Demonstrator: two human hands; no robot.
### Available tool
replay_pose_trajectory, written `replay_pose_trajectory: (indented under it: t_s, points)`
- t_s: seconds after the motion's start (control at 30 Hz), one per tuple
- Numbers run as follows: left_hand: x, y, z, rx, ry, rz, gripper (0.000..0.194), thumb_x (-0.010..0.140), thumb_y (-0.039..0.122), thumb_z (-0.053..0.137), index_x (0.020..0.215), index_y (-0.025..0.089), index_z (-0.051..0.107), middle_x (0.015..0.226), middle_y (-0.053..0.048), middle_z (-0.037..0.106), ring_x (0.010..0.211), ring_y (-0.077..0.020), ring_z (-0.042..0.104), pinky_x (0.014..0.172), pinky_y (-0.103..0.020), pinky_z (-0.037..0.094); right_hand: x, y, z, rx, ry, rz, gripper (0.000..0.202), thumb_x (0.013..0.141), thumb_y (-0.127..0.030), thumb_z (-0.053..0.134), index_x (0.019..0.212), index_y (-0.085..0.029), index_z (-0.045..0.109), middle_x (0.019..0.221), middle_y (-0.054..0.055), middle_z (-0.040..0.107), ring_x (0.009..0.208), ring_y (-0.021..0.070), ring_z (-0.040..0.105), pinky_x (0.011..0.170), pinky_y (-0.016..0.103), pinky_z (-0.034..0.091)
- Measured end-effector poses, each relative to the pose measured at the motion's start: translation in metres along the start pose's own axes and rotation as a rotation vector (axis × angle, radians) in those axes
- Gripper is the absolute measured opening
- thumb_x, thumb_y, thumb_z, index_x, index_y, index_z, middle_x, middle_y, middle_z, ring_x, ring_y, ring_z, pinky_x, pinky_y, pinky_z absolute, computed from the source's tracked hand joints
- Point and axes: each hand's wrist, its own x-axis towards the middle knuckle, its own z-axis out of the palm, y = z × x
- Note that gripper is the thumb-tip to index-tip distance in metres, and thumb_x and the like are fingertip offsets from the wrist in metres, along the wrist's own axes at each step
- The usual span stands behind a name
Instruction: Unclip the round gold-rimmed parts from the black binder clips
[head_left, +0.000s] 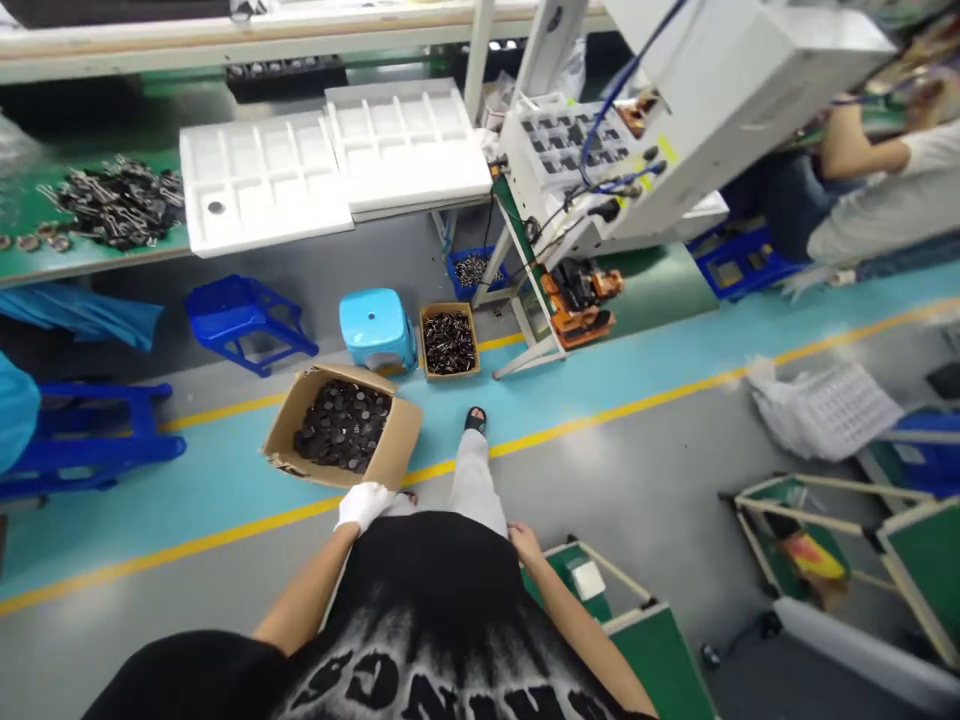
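Observation:
My left hand (pixel 365 505), in a white glove, is at the near edge of an open cardboard box (pixel 401 440) with many dark round discs (pixel 345 425) inside. Its fingers look bent at the box's lower corner, though what they hold cannot be made out. My right hand (pixel 525 543) is bare and hangs beside my right thigh, its fingers partly hidden. A smaller carton (pixel 452 372) of small dark parts stands on the floor beyond, beside a light blue stool (pixel 373 318).
White trays (pixel 262 180) lie on the workbench ahead, near a pile of black clips (pixel 116 205). Blue stools (pixel 236 312) stand at left. A white machine (pixel 720 110) rises at right, with another person's arm (pixel 862 155) beyond. Green-shelved carts (pixel 652 660) are at lower right.

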Motion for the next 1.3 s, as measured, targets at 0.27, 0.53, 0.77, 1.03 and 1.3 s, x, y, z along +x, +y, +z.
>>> replay_pose_trajectory:
  t_s: [0.27,0.53,0.77,1.03,1.3]
  points:
    - [0.156,0.150,-0.004,-0.313,0.031,-0.050,0.042,0.105,0.053,0.052,0.111,0.016,0.070,0.115,-0.009,0.073,0.111,-0.0211,0.069,0.104,-0.044,0.053,0.293,-0.044,-0.040,-0.238,-0.139,0.097,0.032,0.101,-0.037,0.068,0.127,-0.019,0.066,0.129,0.009,0.068,0.112,0.0234,0.069,0.095,0.043,0.060]
    - [0.505,0.224,-0.008,-0.447,0.290,-0.076,0.061,0.106,0.037,0.043,0.161,0.012,0.034,0.157,-0.023,0.048,0.145,-0.0305,0.050,0.117,-0.044,0.042,0.657,-0.122,0.106,-0.215,-0.011,-0.143,0.042,0.102,-0.039,0.066,0.138,-0.019,0.061,0.142,0.012,0.061,0.124,0.0273,0.064,0.104,0.051,0.056]
    - [0.762,0.216,-0.023,-0.446,0.367,0.035,0.044,0.099,0.049,0.066,0.125,0.014,0.067,0.123,-0.011,0.071,0.113,-0.0228,0.069,0.102,-0.044,0.056,0.902,-0.147,0.197,-0.095,0.059,-0.389,0.038,0.101,-0.039,0.067,0.133,-0.017,0.064,0.133,0.011,0.066,0.116,0.0250,0.067,0.099,0.048,0.059]
    - [0.768,0.229,-0.013,-0.335,0.525,-0.069,0.048,0.102,0.051,0.057,0.121,0.009,0.071,0.126,-0.020,0.073,0.120,-0.0267,0.070,0.106,-0.045,0.054,0.924,-0.141,0.210,-0.068,0.077,-0.430,0.029,0.099,-0.037,0.069,0.116,-0.014,0.070,0.112,0.008,0.072,0.100,0.0212,0.070,0.091,0.042,0.059]
    - [0.726,0.214,0.000,-0.297,0.535,-0.055,0.043,0.097,0.045,0.062,0.110,0.008,0.079,0.111,-0.022,0.078,0.110,-0.0269,0.075,0.094,-0.032,0.056,0.865,-0.114,0.184,-0.013,0.147,-0.488,0.035,0.076,-0.026,0.058,0.097,-0.009,0.080,0.070,0.008,0.072,0.065,0.0207,0.062,0.065,0.030,0.045]
